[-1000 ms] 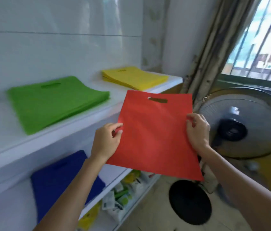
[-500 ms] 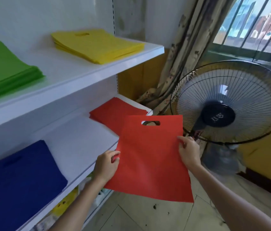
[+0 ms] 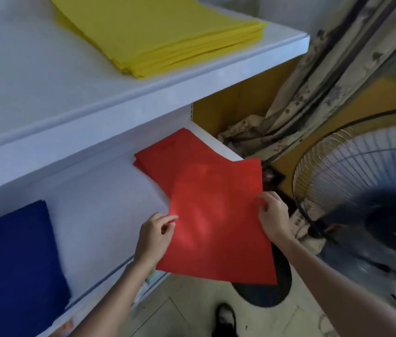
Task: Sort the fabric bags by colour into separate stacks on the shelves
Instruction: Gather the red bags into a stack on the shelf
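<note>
Over the shelf (image 3: 107,215) edge, left hand (image 3: 154,237) and right hand (image 3: 273,215) pinch red bag (image 3: 216,222).

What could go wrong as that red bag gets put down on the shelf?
The red bag, pinched at its sides by the left hand and right hand, hangs partly beyond the front edge of the shelf; released now, it could slide to the floor. The red stack sits at the shelf's end, so it may land crooked.

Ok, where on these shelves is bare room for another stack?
Lower shelf: bare white stretch between the blue stack and red stack. Upper shelf: bare left of the yellow stack. Crowded: lower shelf's right end, by the red bag.
</note>
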A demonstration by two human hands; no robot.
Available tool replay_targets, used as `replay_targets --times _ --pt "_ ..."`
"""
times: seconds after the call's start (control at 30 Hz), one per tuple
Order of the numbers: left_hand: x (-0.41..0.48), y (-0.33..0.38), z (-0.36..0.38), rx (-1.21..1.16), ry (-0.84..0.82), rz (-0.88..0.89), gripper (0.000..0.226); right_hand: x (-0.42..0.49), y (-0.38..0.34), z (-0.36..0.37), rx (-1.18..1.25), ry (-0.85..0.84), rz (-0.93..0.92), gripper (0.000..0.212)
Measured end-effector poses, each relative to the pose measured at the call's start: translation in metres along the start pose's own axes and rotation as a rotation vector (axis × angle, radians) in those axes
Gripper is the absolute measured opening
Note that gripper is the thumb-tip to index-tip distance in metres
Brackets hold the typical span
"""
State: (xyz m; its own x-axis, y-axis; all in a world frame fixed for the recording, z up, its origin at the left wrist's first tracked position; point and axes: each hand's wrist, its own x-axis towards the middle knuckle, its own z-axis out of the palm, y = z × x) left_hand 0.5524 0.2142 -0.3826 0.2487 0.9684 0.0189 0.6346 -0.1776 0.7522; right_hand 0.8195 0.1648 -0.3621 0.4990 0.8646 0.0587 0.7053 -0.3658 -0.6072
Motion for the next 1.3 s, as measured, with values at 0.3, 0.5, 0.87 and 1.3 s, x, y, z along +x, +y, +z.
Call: replay_targets --times 0.3,0.5,0.87,1.3 --pt "0.078 -0.016 0.049 0.054 0.196 -0.168 0.031 0.176 -0.048 0.073 -0.282 -0.201 -0.383 0.028" --pt "0.121 -0.017 0.073 0.206 0.074 -0.264 0.042 0.231 -0.067 0.128 -0.676 -0.317 -0.455 0.059" --pt "0.114 -0.025 0.073 0.439 0.042 -0.52 0.05 0.211 -0.061 0.159 -0.609 -0.406 -0.388 0.05" --pt "-0.135 -0.017 -0.107 0.354 0.402 -0.637 0.033 -0.026 -0.208 0.112 -0.126 -0.761 -0.924 0.056"
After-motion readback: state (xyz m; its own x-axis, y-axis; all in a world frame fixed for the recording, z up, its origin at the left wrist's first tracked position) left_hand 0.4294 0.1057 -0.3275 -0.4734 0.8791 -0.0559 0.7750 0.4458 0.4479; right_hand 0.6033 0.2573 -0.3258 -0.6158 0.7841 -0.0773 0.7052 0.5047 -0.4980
